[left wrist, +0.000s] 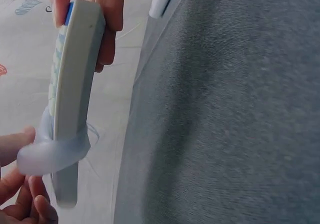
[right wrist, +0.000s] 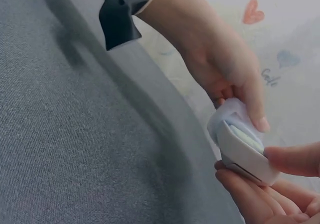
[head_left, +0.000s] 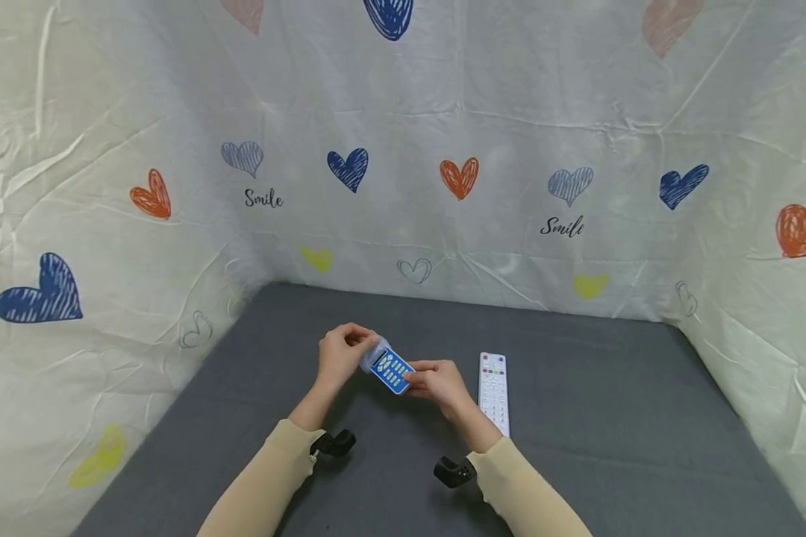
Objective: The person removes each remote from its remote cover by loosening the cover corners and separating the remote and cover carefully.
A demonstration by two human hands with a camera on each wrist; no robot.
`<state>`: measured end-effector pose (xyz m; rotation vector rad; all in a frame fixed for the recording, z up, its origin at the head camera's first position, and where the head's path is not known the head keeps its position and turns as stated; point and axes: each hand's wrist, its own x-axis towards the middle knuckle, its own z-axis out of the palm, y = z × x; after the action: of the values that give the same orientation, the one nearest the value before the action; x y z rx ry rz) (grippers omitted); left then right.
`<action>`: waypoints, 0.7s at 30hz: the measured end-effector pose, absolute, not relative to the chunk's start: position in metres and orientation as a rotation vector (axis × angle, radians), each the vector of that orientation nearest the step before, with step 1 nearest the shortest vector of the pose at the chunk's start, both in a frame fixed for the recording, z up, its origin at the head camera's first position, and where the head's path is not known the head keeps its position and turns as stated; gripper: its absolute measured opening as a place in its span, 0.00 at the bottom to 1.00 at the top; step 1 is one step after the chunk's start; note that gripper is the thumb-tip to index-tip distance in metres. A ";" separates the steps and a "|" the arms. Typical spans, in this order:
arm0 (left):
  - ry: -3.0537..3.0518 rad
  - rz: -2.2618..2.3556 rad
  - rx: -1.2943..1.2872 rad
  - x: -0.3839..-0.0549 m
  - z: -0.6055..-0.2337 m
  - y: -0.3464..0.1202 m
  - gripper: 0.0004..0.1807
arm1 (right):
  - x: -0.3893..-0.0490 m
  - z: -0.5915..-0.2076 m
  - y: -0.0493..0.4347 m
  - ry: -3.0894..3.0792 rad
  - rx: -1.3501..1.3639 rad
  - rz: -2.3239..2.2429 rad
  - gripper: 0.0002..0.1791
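Observation:
My right hand grips the near end of a small remote control with a blue face and pale buttons, thumb on the face and fingers beneath. A translucent soft sleeve, bunched up, wraps round the remote's other end. In the left wrist view, the white tip of the remote pokes out past it. My left hand pinches this sleeve between thumb and fingers. Both hands hold the remote tilted above the table. A longer white remote control lies to the right, partly hidden by my right forearm.
The dark grey cloth-covered table spreads beneath both arms. A white fabric sheet printed with hearts and the word "Smile" hangs round its back and sides. A black wrist camera sits at each sleeve cuff.

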<state>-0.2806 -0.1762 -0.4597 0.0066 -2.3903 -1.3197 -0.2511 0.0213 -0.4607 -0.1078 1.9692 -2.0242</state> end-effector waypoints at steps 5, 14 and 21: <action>-2.465 -1.385 0.017 -0.277 -0.468 -0.179 0.14 | -0.255 -0.463 0.019 1.942 -0.023 -2.081 0.17; -2.415 -1.500 -0.048 -0.274 -0.475 -0.177 0.17 | -0.258 -0.459 0.020 1.896 0.009 -2.158 0.17; -2.316 -1.447 -0.011 -0.273 -0.474 -0.179 0.10 | -0.257 -0.464 0.019 1.866 -0.025 -2.138 0.18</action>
<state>-0.2732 -0.1791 -0.4737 -0.0114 -2.3155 -1.4465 -0.2568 0.0193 -0.4639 -0.0249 1.8657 -2.1376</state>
